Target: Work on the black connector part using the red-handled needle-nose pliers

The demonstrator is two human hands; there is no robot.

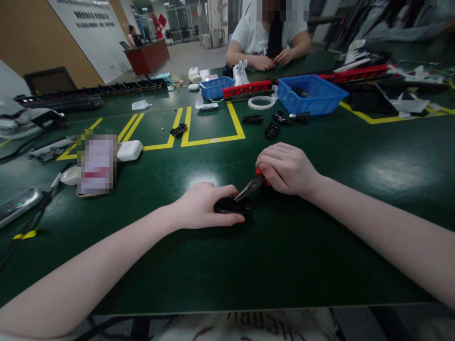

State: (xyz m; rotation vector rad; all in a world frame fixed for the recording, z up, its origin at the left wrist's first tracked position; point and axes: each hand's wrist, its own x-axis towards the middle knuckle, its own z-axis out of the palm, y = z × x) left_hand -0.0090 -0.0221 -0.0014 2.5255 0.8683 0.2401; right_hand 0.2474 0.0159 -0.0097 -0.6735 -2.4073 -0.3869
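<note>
My left hand (208, 208) is closed around a small black part (231, 205), pinning it on the green table between thumb and fingers. Wrapped round red handles, my right hand (286, 168) grips needle-nose pliers (251, 188). The plier tips reach down to the top of the black part, close by my left thumb. Whether the jaws have hold of anything on it I cannot tell. Further back lie several similar black parts, one of them a dark piece (272, 130) beyond my right hand.
Beyond my hands stand a blue bin (309, 97) and a smaller blue bin (216, 89), with a white ring (261, 103) between. On the left lie a phone (96, 163), a white case (130, 150) and cables. Another person sits across the green table (284, 265).
</note>
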